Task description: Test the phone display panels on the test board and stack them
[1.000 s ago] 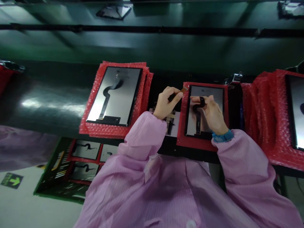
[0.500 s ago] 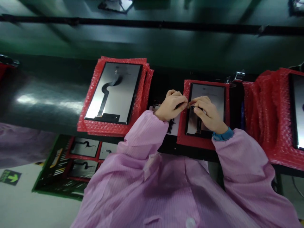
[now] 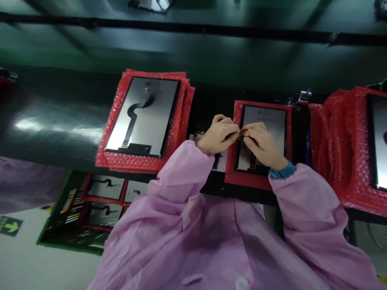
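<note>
A display panel (image 3: 273, 119) lies back side up on a red bubble-wrap sheet (image 3: 237, 177) in front of me. From it a dark ribbon cable (image 3: 252, 160) runs up under my right hand (image 3: 261, 144), whose thumb and index finger pinch its raised end. Fingertip to fingertip with it, my left hand (image 3: 219, 135) is closed in a pinch at that same end, over the panel's left edge. What the left fingers hold is too small and covered to make out. A blue band (image 3: 282, 171) circles my right wrist.
Left stands a stack of red bubble wrap (image 3: 104, 161) topped by a display panel (image 3: 157, 104). More red bubble wrap (image 3: 335, 145) and another panel (image 3: 381, 133) are at right. A blue pen-like item (image 3: 307, 147) lies between. Below left, a green crate (image 3: 45, 235) holds several panels.
My fingertips have come closer together at the cable's end, covering the gold-coloured tip seen before. The left hand shifted slightly right; the panel stays in place. The view has moved a little.
</note>
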The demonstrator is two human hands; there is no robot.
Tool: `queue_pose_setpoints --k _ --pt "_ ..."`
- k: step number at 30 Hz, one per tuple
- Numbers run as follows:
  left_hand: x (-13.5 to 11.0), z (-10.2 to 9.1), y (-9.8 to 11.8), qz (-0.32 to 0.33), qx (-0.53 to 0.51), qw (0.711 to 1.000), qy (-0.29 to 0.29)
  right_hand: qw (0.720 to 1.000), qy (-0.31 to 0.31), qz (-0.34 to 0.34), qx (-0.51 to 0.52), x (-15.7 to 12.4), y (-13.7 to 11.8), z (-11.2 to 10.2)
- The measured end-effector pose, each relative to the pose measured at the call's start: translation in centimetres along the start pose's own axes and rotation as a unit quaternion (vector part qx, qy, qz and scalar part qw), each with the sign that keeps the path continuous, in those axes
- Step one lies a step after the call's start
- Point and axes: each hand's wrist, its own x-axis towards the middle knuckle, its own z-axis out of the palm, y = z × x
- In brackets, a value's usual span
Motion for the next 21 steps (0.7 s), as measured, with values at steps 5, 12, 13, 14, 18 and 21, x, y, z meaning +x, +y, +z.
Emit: queue_pose_setpoints --k 5,12,13,14,18,21 --pt "-0.02 0.03 0.03 -0.001 0.011 1.0 -0.003 1.0 -0.002 -0.005 0.012 -0.01 0.07 0.03" --pt "-0.01 -0.09 0.07 -0.009 0.014 1.0 -0.014 1.0 -0.002 0.002 0.014 0.02 0.16 0.19" --pt "-0.02 -0.07 0.05 -0.009 0.014 1.0 -0.013 1.0 -0.003 0.003 0.015 0.03 0.19 0.2" --pt "-0.03 -0.04 0.03 -0.008 0.015 1.0 -0.011 1.0 -0.005 0.004 0.016 0.04 0.24 0.2" --pt "-0.07 0.08 -0.07 -0.005 0.017 1.0 -0.006 0.999 -0.012 0.009 0.033 0.04 0.41 0.18" --pt "-0.07 0.09 -0.08 -0.001 0.014 1.0 -0.004 0.999 -0.011 0.005 0.039 0.03 0.44 0.22"
